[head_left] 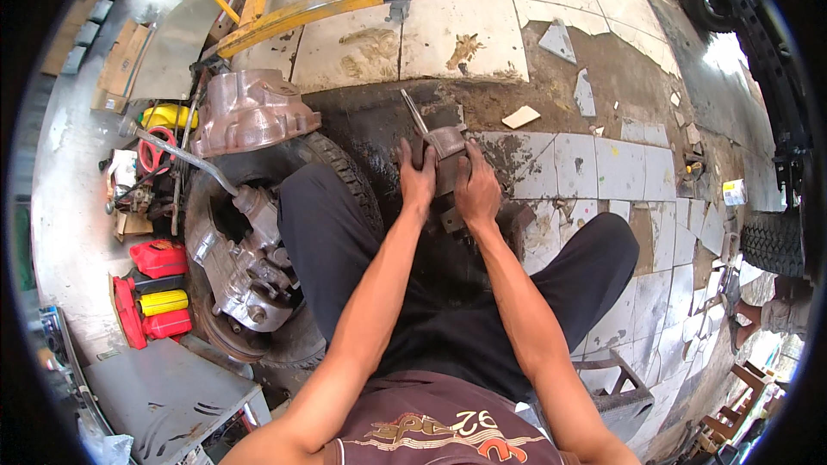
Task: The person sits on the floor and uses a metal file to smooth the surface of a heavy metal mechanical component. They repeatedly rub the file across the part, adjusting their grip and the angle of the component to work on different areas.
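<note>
My left hand (417, 177) and my right hand (478, 187) come together in front of me, over the dark ground between my spread legs. Between their fingertips is a small brown-grey piece (444, 141) with a slightly curved top edge. The fingers of both hands are bent against its two sides. A slim, pale metal tool or rod (413, 110) slants up just beyond my left fingertips; whether it touches the piece I cannot tell. Below the piece, a dark block-like surface (446, 176) shows between my hands; its kind is unclear.
To my left, a tyre (340, 164) carries a metal gear housing (250, 280), with a bell-shaped casting (250, 112) behind it. A yellow steel frame (301, 21) stands beyond. Red cases (159, 258) lie far left. Broken tiles (558, 41) and a small can (734, 192) lie right.
</note>
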Demonstrator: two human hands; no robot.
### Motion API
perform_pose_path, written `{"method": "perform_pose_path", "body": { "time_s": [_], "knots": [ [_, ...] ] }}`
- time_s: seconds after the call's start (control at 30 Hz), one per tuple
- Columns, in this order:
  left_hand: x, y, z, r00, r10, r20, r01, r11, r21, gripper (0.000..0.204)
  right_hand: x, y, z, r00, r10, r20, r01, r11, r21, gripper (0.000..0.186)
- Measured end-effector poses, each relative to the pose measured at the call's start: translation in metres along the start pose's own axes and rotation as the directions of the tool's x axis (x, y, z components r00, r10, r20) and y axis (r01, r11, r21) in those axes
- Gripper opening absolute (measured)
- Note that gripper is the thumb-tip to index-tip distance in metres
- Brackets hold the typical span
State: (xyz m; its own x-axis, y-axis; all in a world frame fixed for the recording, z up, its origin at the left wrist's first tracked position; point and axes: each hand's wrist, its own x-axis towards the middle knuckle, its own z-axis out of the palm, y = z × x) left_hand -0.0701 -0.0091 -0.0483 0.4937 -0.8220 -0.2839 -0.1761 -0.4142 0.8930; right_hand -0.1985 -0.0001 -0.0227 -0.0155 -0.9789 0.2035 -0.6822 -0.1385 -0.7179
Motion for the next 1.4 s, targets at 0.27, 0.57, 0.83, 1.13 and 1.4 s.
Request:
{"method": "perform_pose_path", "body": {
  "time_s": [0.27,0.57,0.83,1.13,1.4],
  "knots": [
    [0.001,-0.008,-0.005,0.994,0.113,-0.016,-0.109,0.984,0.141,0.095,0.000,-0.006,0.001,1.000,0.012,0.022,-0.012,1.000,0.006,0.045],
    [-0.015,0.007,-0.001,0.999,-0.043,-0.012,0.045,0.951,0.306,0.088,0.008,-0.005,0.001,0.999,0.024,0.048,-0.024,1.000,-0.008,0.048],
    [-0.014,0.006,0.004,0.999,0.013,-0.039,0.003,0.919,0.395,0.092,0.006,-0.007,0.003,0.999,0.008,0.039,-0.007,1.000,-0.012,0.047],
    [0.028,0.014,-0.010,0.996,0.027,-0.081,-0.003,0.960,0.281,0.096,0.004,-0.011,0.003,0.999,-0.003,0.038,0.002,1.000,0.008,0.046],
    [0.039,-0.004,-0.021,0.998,-0.038,-0.043,0.048,0.959,0.280,0.098,0.000,-0.014,0.001,0.996,0.040,0.077,-0.040,0.999,-0.006,0.048]
  ]
}}
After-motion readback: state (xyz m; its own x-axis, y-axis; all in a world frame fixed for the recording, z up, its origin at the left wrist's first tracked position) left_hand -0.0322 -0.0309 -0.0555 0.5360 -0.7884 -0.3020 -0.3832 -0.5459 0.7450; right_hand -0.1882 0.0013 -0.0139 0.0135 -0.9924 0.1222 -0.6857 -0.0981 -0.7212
